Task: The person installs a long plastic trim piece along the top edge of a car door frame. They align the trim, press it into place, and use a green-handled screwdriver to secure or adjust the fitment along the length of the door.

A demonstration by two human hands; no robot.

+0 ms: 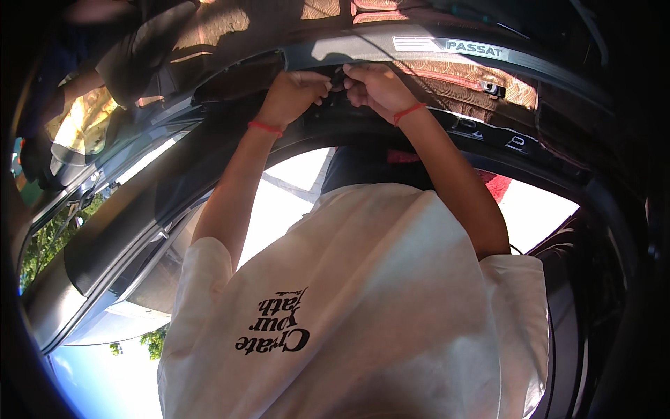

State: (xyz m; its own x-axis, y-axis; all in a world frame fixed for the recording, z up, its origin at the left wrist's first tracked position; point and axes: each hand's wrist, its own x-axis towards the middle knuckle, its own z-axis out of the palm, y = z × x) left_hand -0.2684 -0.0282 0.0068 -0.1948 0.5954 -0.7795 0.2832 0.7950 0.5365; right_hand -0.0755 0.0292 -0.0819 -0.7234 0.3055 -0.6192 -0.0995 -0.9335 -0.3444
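Note:
Both my hands meet at the dark edge of a car's door sill (335, 49), near the top of the view. My left hand (294, 96) has its fingers curled, thumb and forefinger pinched at a small dark piece (338, 79). From the other side my right hand (379, 89) pinches at the same spot, its remaining fingers folded in. The dark piece lies between the fingertips, mostly hidden and in shadow, so its kind cannot be made out. A red string bracelet (265, 128) circles my left wrist and another red bracelet (410, 114) my right.
A silvery trim strip (422, 45) runs along the sill to the right of my hands. Brown patterned lining (520, 87) with a metal catch (493, 89) lies beyond. A dark car panel with window glass (112, 244) slants along the left. Something yellow (87, 119) shows at upper left.

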